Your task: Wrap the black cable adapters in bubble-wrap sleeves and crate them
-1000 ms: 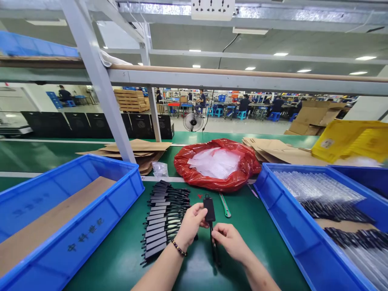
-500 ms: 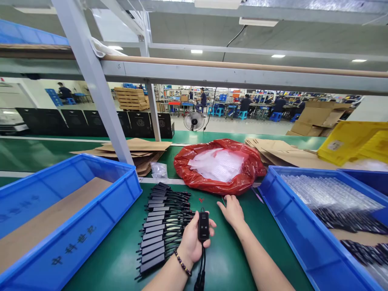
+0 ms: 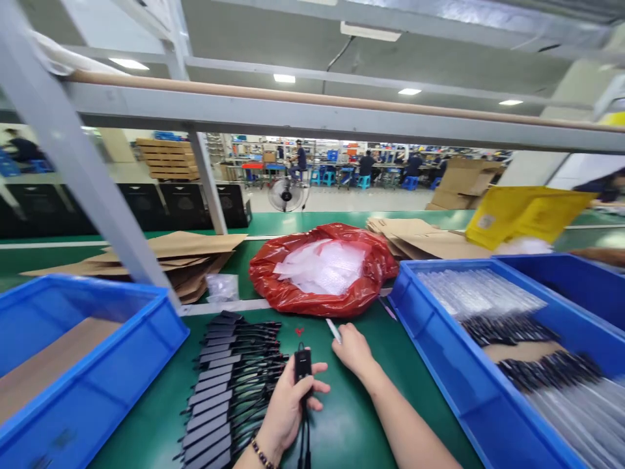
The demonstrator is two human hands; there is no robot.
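In the head view a small black control box (image 3: 303, 365) with a loop on top and cables below rests upright in my left hand (image 3: 284, 407), the thumb across its front. My right hand (image 3: 354, 350) is closed on a slim white pen-like stick (image 3: 334, 331), its far end pointing toward the red bag. To the left, a row of similar black boxes with cables (image 3: 212, 391) lies overlapping on the green table (image 3: 336, 423). A few tiny red pieces (image 3: 299, 331) lie just beyond the held box.
A red plastic bag (image 3: 273, 293) full of bubble-wrap sleeves (image 3: 322, 267) stands ahead. A blue bin (image 3: 146, 326) is at left; another blue bin (image 3: 430, 371) at right holds wrapped units. Cardboard sheets (image 3: 166, 247), a clear bag (image 3: 222, 287) and a purple pen (image 3: 388, 309) lie around.
My right hand has closed on the white stick, which now shows beyond the fingers. My left thumb has moved onto the front of the box. The view has swung right.
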